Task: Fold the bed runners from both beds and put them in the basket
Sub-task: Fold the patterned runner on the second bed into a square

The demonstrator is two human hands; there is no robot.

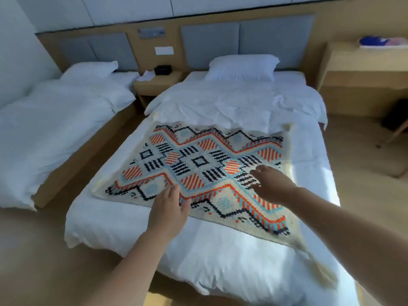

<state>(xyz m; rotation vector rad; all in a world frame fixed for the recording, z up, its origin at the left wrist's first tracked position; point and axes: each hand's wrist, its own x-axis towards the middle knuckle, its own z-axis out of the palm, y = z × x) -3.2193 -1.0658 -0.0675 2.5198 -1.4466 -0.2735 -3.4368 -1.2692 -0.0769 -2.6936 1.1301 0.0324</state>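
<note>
— Where was the cloth?

— The bed runner (203, 171) lay spread flat across the nearer bed (220, 261). It was cream with orange, black and pale blue zigzags. Its far edge met the rumpled white duvet (231, 102), and its near right corner trailed off in a blur toward the side of the mattress.

— And the hands?

— The left hand (169, 208) lay at the runner's near edge, its fingers (174, 191) straight and close together, gripping nothing. The right hand (272, 186) was over the middle right of the pattern, fingers spread wide and holding nothing. I could not tell whether that palm touched the cloth.

— Anything else in the room?

— A second bed (55, 120) stood to the left, all white, with a nightstand (156, 83) between the two. A pillow (242, 67) sat at the head of the nearer bed.
</note>
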